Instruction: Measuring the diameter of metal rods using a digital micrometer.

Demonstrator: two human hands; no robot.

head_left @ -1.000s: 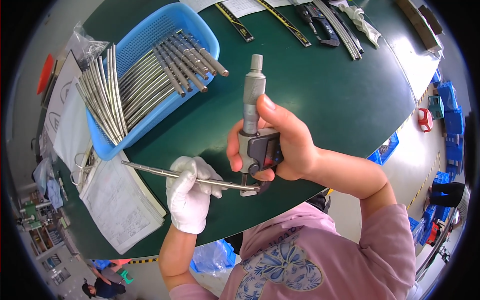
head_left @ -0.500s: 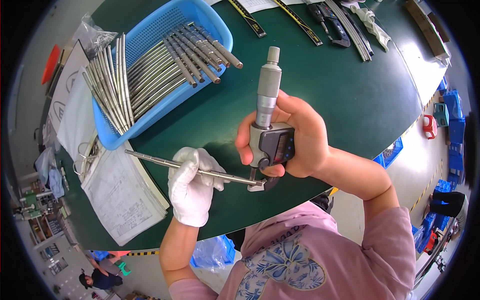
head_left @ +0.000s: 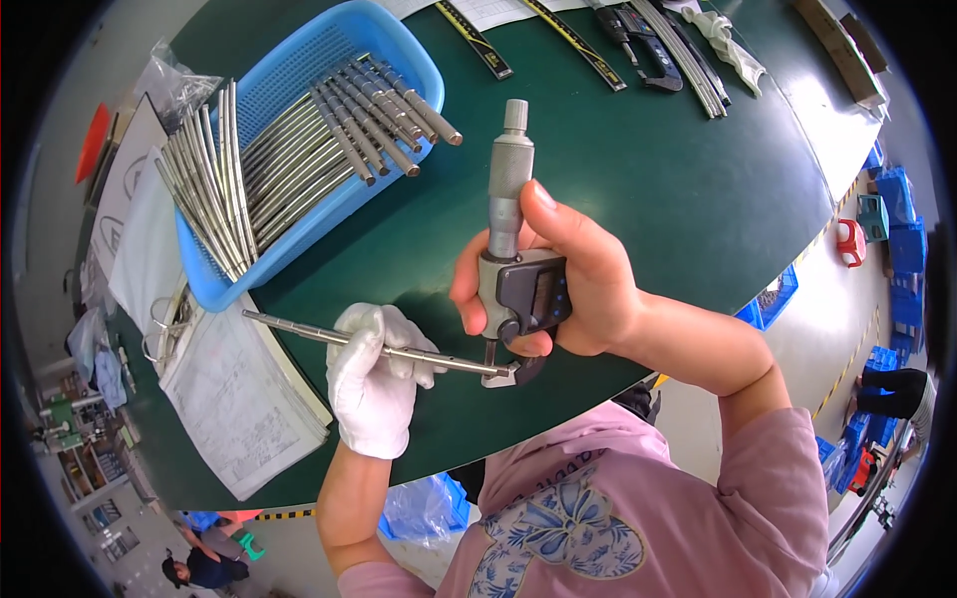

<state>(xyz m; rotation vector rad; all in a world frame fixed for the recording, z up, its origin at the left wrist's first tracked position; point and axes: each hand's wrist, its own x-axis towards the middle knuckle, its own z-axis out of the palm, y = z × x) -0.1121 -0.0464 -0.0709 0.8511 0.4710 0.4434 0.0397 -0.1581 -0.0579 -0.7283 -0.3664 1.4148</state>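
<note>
My left hand [head_left: 374, 384], in a white glove, pinches a slim stepped metal rod [head_left: 439, 359] that slants down to the right. In my bare right hand [head_left: 588, 274] is a digital micrometer [head_left: 513, 179], held upright with its thimble at the top and its frame at the bottom. The thumb lies along the upper side near the sleeve, and the fingers wrap round the body. The rod's right end sits at the micrometer's jaws; whether both faces touch it I cannot tell. A blue basket [head_left: 214, 289] full of similar metal rods [head_left: 289, 189] stands at the upper left.
A ring binder with drawing sheets [head_left: 239, 409] lies left of my gloved hand. Along the far side of the green table [head_left: 698, 199] are steel rulers [head_left: 474, 40], another micrometer [head_left: 653, 50], long thin rods [head_left: 683, 60] and a white glove [head_left: 728, 45].
The micrometer and rod have shifted slightly left in view, along with the whole scene. My right thumb has lifted and straightened beside the sleeve.
</note>
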